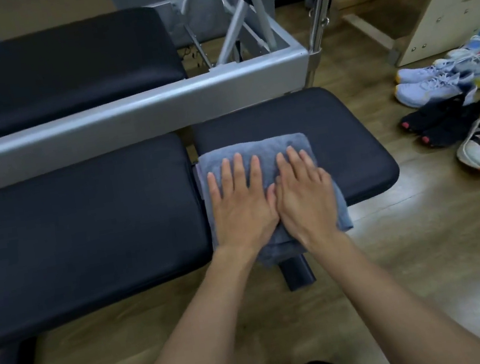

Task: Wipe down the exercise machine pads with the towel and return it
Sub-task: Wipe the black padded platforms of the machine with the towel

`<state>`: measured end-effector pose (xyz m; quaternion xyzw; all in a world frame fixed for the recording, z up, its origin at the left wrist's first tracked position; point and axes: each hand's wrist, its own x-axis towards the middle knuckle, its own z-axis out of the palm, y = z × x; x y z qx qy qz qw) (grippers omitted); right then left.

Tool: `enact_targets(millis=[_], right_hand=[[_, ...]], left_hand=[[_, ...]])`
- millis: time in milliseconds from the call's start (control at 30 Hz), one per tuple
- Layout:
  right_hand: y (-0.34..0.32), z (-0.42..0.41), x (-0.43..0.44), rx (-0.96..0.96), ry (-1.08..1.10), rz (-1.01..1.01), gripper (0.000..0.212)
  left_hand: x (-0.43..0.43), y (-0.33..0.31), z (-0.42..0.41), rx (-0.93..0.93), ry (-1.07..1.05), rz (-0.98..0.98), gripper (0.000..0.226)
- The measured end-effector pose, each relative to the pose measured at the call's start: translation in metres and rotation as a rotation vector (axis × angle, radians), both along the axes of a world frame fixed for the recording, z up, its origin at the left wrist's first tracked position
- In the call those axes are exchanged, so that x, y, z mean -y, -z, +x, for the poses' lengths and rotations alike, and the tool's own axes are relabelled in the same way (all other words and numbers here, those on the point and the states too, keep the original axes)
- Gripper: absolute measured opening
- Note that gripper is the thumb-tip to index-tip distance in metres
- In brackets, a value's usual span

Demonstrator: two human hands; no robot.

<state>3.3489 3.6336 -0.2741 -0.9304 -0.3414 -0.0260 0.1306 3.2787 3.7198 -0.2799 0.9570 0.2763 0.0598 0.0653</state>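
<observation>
**Grip: left hand (244, 206) and right hand (307, 200) flat on towel (273, 145), nothing grasped**

Palms down, side by side, fingers straight and slightly spread, thumbs touching in the middle. No finger curls round the cloth. Both hands just press on it.

Towel: grey-blue, folded into several layers, on the left end of the short pad (344, 141). Its left edge sits at the gap between the short pad and the long pad (84, 230). Its near edge hangs over the short pad's front edge, above a dark leg (297, 271). The rest of the short pad shows to the right of the towel.

Both pads are black and sit end to end, just in front of a grey metal rail (134, 110). Behind the rail lies the rear pad (60, 68), also black, with grey bars (233, 20) angled up past its right end.

Floor (429, 247): wood-look, with a glare patch right of the short pad. Shoes (436, 84) lie in a loose cluster at right, well apart from the pads: several white ones and a dark pair. A pale wooden unit (440, 11) stands behind them. There's a dark shape at the bottom edge, can't tell what.
</observation>
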Motion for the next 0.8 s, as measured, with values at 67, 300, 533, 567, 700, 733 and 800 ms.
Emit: enact_targets(millis=[67, 300, 533, 567, 700, 733, 800], right_hand=[[-0.003, -0.012, -0.021, -0.008, -0.045, -0.038, 0.071], [-0.004, 0.008, -0.046, -0.037, -0.109, -0.076, 0.058], [-0.002, 0.078, -0.113, -0.056, -0.202, -0.059, 0.055], [-0.001, 0.089, -0.126, -0.061, -0.203, -0.057, 0.054], [0.004, 0.120, -0.162, -0.013, -0.198, -0.057, 0.052], [0.004, 0.122, -0.164, 0.003, -0.199, -0.053, 0.051], [0.002, 0.124, -0.161, 0.006, -0.206, -0.035, 0.049]], left_hand=[[-0.017, 0.000, -0.015, 0.006, -0.029, -0.025, 0.068], [-0.037, 0.003, -0.004, 0.029, -0.091, -0.031, 0.062], [-0.100, 0.002, 0.061, -0.002, -0.172, -0.049, 0.058], [-0.113, 0.003, 0.072, -0.006, -0.181, -0.054, 0.058], [-0.150, 0.007, 0.102, -0.013, -0.207, -0.096, 0.057], [-0.153, 0.007, 0.105, -0.009, -0.211, -0.096, 0.057], [-0.149, 0.003, 0.107, -0.020, -0.223, -0.082, 0.058]])
